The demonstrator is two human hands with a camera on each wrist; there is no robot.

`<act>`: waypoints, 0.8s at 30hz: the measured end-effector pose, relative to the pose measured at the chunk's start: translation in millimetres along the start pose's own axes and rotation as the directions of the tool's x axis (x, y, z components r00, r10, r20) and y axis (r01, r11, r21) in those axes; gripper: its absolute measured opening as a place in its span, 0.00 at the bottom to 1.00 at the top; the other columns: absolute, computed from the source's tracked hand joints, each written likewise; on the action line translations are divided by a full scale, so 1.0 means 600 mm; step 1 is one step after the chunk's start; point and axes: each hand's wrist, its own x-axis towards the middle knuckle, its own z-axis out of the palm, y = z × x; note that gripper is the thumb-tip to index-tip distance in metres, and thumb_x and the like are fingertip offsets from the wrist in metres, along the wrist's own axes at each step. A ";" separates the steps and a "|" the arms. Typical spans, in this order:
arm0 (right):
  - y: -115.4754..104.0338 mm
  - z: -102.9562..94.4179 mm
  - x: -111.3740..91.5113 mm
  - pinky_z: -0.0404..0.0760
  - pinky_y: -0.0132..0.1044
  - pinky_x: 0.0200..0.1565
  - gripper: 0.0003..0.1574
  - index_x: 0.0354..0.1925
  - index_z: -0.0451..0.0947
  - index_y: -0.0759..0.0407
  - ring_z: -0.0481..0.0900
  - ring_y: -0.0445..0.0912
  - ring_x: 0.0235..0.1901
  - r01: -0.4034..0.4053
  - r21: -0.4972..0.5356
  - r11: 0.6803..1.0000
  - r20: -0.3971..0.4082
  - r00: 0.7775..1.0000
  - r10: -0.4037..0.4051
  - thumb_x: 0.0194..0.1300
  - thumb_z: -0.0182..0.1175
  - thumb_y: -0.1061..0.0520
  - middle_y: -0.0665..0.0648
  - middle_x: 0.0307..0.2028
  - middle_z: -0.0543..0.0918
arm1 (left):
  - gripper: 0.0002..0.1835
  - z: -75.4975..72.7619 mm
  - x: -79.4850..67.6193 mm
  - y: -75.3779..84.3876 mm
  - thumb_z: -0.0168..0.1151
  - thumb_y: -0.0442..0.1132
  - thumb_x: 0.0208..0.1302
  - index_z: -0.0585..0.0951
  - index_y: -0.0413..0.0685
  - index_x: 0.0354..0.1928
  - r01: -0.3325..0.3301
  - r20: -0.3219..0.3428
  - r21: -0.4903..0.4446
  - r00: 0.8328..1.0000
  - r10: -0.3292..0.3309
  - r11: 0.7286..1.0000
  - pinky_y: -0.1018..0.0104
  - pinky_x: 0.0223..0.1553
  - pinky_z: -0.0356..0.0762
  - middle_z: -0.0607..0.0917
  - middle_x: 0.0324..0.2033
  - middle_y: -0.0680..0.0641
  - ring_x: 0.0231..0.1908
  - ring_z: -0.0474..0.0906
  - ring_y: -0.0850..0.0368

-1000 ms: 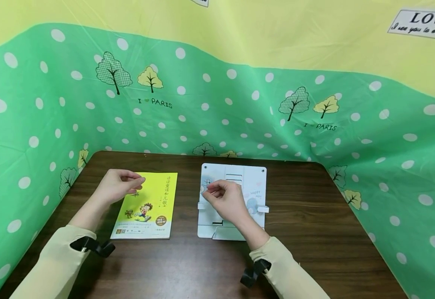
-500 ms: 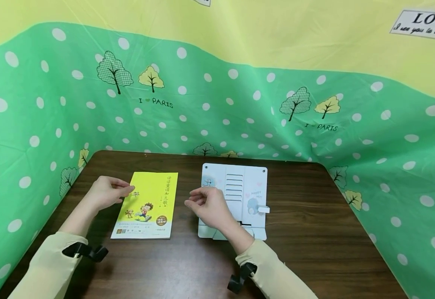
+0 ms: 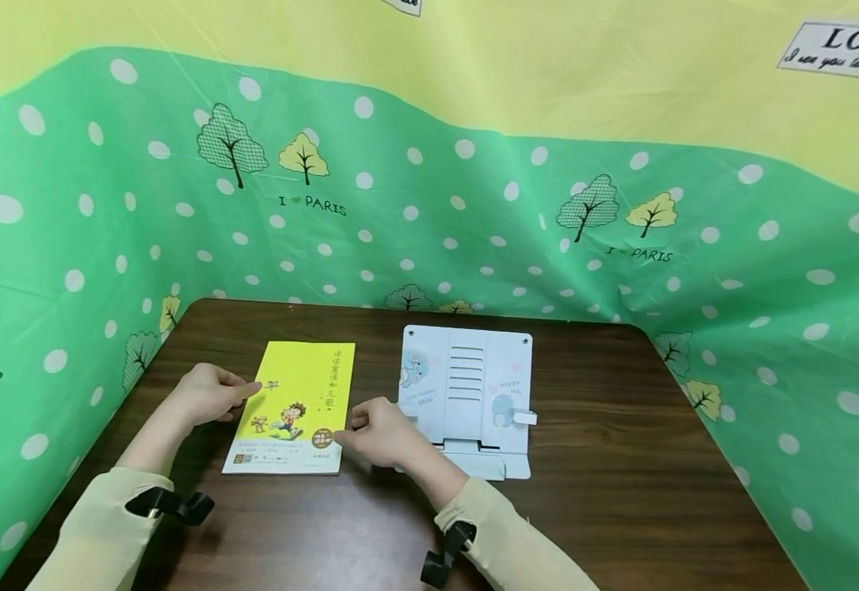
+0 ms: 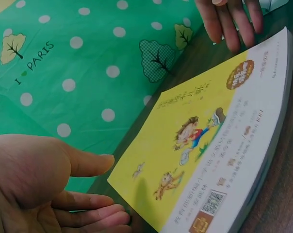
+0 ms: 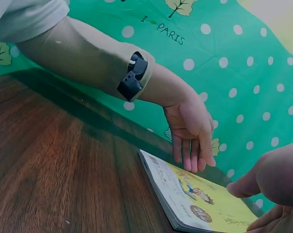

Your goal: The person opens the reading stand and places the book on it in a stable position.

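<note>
A thin book (image 3: 296, 373) with a yellow cover and a cartoon of a running child lies flat on the dark wooden table. My left hand (image 3: 211, 396) is at its left side; in the left wrist view the thumb (image 4: 93, 164) and fairly straight fingers are spread apart by the book's edge. On the opposite side is my right hand (image 3: 386, 432), its thumb (image 5: 244, 186) over the cover's edge and its fingers lower down, partly cut off in the right wrist view. Neither hand visibly pinches the book. Behind the right hand lies a white folding book stand (image 3: 466, 382).
The stand has slots down its middle and a white clip (image 3: 524, 418) on its right side. A green and yellow cloth (image 3: 370, 222) with dots and trees hangs around the table. Brown tabletop (image 3: 621, 460) extends right of the stand.
My right hand has moved left and down from over the stand to the book's right edge. My left hand has moved back and down to the book's left edge. The book remains in place.
</note>
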 end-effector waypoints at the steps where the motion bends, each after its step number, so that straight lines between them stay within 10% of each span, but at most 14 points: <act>1: 0.000 0.002 0.000 0.85 0.48 0.53 0.34 0.59 0.81 0.76 0.84 0.53 0.53 -0.012 0.003 1.000 -0.008 1.000 0.012 0.66 0.75 0.51 0.65 0.51 0.86 | 0.34 0.002 0.002 0.000 0.67 0.52 0.75 0.79 0.20 0.59 0.008 0.005 -0.004 1.000 -0.008 1.000 0.55 0.40 0.89 0.82 0.49 0.27 0.43 0.87 0.42; 7: 0.003 0.009 0.006 0.79 0.37 0.37 0.19 0.42 0.82 0.68 0.77 0.43 0.32 -0.049 0.078 0.996 -0.010 0.999 0.050 0.68 0.73 0.53 0.55 0.36 0.82 | 0.34 0.011 0.009 -0.005 0.67 0.50 0.75 0.77 0.19 0.60 0.022 0.036 -0.033 0.999 -0.021 0.999 0.55 0.41 0.89 0.81 0.52 0.26 0.48 0.85 0.39; 11: 0.002 0.015 0.014 0.70 0.34 0.29 0.23 0.49 0.79 0.72 0.70 0.42 0.23 -0.121 0.155 0.980 0.022 0.993 0.119 0.72 0.70 0.53 0.52 0.30 0.76 | 0.34 0.014 0.013 -0.009 0.67 0.50 0.75 0.78 0.19 0.60 0.022 0.039 -0.051 0.999 -0.020 0.998 0.55 0.42 0.89 0.80 0.53 0.26 0.50 0.84 0.38; 17: 0.004 0.026 0.031 0.79 0.38 0.33 0.40 0.71 0.67 0.78 0.83 0.48 0.35 -0.204 0.233 0.951 0.053 0.979 0.197 0.75 0.67 0.53 0.55 0.36 0.82 | 0.32 0.015 0.015 -0.017 0.67 0.48 0.75 0.78 0.18 0.59 0.025 0.028 -0.065 0.999 -0.023 0.998 0.55 0.42 0.89 0.81 0.51 0.28 0.48 0.85 0.40; 24: 0.001 0.031 0.039 0.85 0.44 0.39 0.35 0.68 0.71 0.78 0.86 0.50 0.37 -0.218 0.271 0.938 0.065 0.976 0.208 0.75 0.67 0.55 0.58 0.40 0.84 | 0.30 0.016 0.021 -0.023 0.67 0.47 0.75 0.79 0.19 0.58 0.028 0.021 -0.047 0.999 -0.027 0.998 0.56 0.41 0.89 0.82 0.50 0.29 0.46 0.85 0.42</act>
